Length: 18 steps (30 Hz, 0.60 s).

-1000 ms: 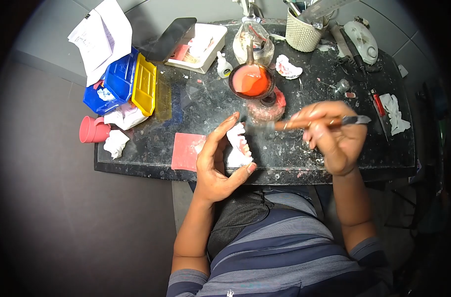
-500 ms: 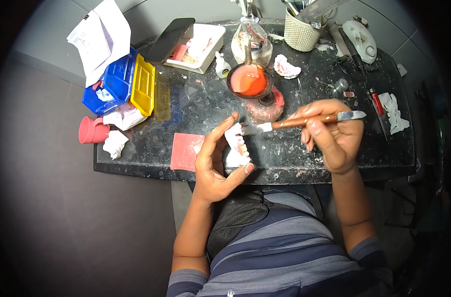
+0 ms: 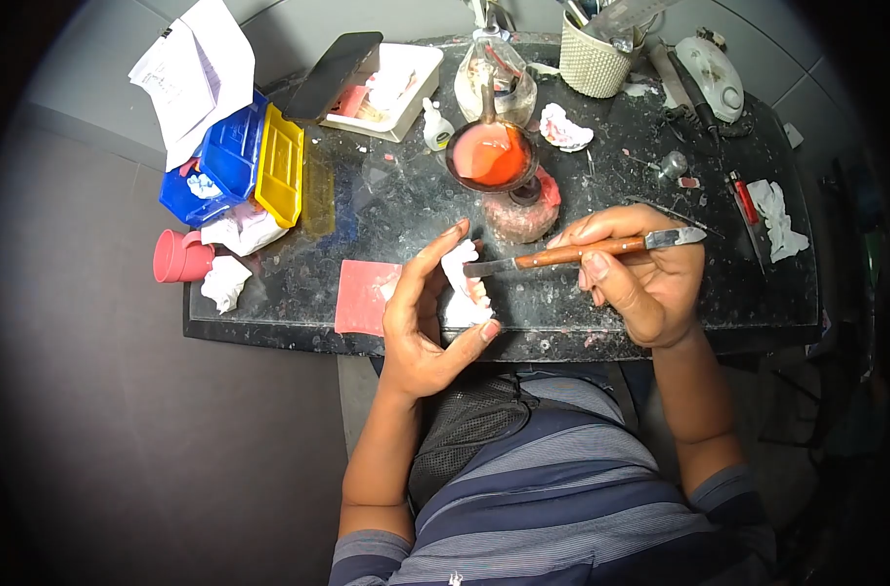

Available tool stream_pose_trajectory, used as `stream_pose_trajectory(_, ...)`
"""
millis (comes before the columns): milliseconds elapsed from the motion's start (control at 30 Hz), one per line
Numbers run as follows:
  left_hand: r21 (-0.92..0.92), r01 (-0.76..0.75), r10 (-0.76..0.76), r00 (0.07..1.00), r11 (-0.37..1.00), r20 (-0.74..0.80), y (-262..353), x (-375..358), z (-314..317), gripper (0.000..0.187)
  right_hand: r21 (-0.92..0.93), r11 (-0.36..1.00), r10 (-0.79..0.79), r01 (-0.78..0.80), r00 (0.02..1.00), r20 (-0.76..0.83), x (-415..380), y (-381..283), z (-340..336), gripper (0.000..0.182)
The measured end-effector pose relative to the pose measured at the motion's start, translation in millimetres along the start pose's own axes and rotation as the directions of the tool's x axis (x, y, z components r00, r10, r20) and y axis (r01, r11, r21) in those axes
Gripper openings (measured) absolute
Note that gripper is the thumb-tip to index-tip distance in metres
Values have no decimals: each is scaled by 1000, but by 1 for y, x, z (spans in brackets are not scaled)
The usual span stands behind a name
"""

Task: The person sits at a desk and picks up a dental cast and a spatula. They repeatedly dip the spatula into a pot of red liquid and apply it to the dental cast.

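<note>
A white dental cast (image 3: 459, 293) with a row of teeth is held upright between the thumb and fingers of my left hand (image 3: 421, 317). My right hand (image 3: 650, 278) grips a wooden-handled spatula (image 3: 572, 255); its dark blade reaches over the cast's upper part and seems to touch it, and its other, wider metal end points right. Behind the hands, a small pan (image 3: 492, 158) holds melted red-orange wax above a pinkish round base (image 3: 523, 213). Flat on the table, left of my left hand, lies a pink wax sheet (image 3: 365, 297).
Around the dark tabletop (image 3: 269, 334) stand blue and yellow boxes (image 3: 235, 161), a pink mug (image 3: 181, 257), a white tray (image 3: 406, 122), a small bottle (image 3: 436, 127) and a woven tool holder (image 3: 594, 64). A red-handled knife (image 3: 744, 203) and crumpled tissue (image 3: 779, 223) lie at right.
My right hand has shifted slightly left and down, bringing the spatula's blade over the cast. A thin tool behind that hand now shows. My left hand stays nearly still.
</note>
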<state>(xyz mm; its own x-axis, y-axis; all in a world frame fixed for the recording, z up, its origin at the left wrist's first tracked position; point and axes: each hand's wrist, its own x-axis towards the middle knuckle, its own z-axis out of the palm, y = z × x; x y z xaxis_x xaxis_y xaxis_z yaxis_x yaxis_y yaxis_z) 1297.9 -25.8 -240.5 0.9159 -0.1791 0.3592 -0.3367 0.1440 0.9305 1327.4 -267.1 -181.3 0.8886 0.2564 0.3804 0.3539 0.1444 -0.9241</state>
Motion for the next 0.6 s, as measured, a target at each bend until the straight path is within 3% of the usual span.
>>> stream_pose_trajectory(267,-9,12,-12,1000,1000,-2,1,1,1,83,-4,999,34,-34,999,-13,-1,0,0,14)
stream_pose_trajectory(533,-47,22,-22,1000,999,-15,2,0,1,82,-80,988,-121,129,988,100,0,4,-5,15)
stream_pose_trajectory(600,-38,14,-14,1000,999,-7,2,0,1,81,-43,997,-62,64,997,37,0,-1,-1,14)
